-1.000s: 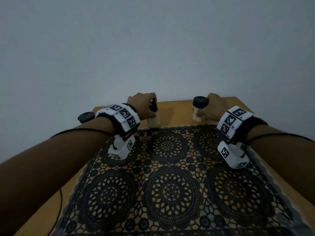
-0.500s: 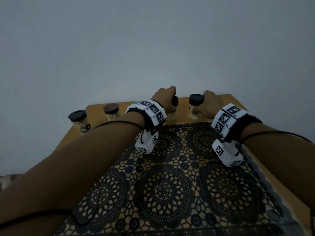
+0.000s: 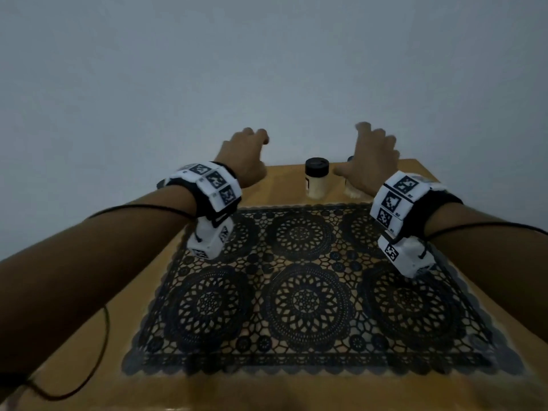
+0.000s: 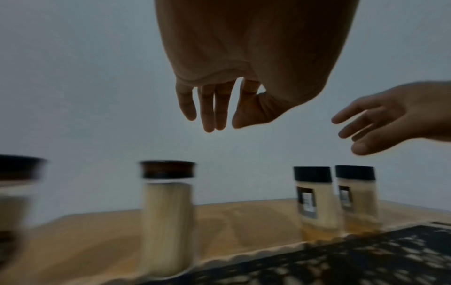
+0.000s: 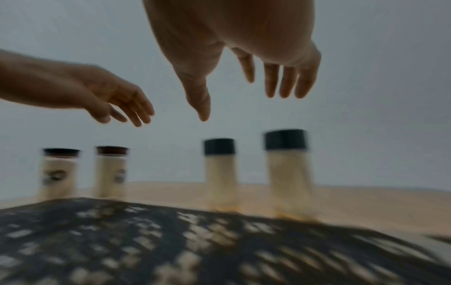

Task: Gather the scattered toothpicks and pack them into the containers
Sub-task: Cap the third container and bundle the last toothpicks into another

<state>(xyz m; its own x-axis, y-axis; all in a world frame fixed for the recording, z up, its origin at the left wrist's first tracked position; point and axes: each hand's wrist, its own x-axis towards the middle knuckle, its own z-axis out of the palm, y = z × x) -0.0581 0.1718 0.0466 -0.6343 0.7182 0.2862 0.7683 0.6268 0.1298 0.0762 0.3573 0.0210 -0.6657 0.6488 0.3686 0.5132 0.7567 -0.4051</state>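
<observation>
Hands hover above the far edge of the table [image 3: 284, 179], both empty. The left hand [image 3: 244, 157] sits at about eleven o'clock in the head view, fingers loosely spread and pointing down, holding nothing; the left wrist view shows its fingers [image 4: 209, 108] hanging relaxed in the air. The right hand [image 3: 372, 164] sits at about one o'clock, fingers straight and splayed, also holding nothing.

Four lidded containers stand upright in a row along the table's back edge, all packed with pale toothpicks. In the right wrist view, two brown-lidded containers [image 5: 111, 171] stand side by side at nine o'clock, and two black-lidded containers [image 5: 286, 171] stand toward three o'clock. In the head view one black-lidded jar shows between the hands; its neighbour is mostly hidden behind the right hand.

Nearer the person, a dark lace mat [image 3: 308, 292] covers the table, with a few thin loose toothpicks [image 3: 277, 272] lying near its middle.
</observation>
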